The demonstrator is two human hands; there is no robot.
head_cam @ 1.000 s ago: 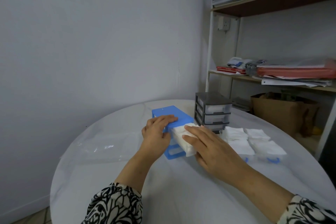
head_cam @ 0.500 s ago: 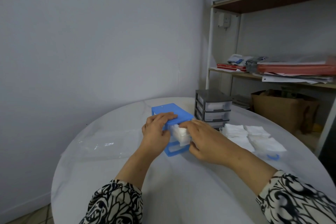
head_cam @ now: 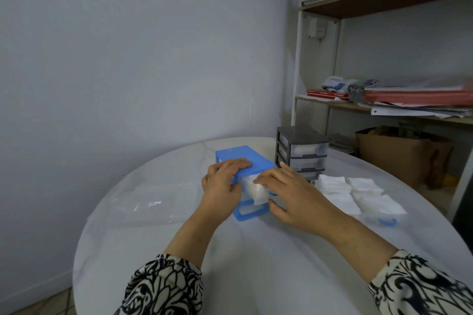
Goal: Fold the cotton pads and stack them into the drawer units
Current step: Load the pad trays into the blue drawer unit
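A: Where's your left hand (head_cam: 222, 185)?
B: Flat on top of the blue drawer unit (head_cam: 240, 161), mid-table, fingers straight.
A: Right hand (head_cam: 291, 193)?
B: Fingers extended, pressing the cotton pads (head_cam: 256, 188) in the part-open drawer.
A: Spare pads?
B: Loose pads (head_cam: 358, 193) toward the table (head_cam: 256, 263) right edge, grey drawer unit (head_cam: 302, 153) behind them.

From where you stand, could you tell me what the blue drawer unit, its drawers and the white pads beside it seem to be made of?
The blue drawer unit looks like moulded opaque plastic, smooth with a matte sheen. Its drawer seems to be clear plastic, since white shows through it. The grey drawer unit looks the same, with see-through drawers. The white pads look like soft cotton or gauze, matte, with uneven edges.
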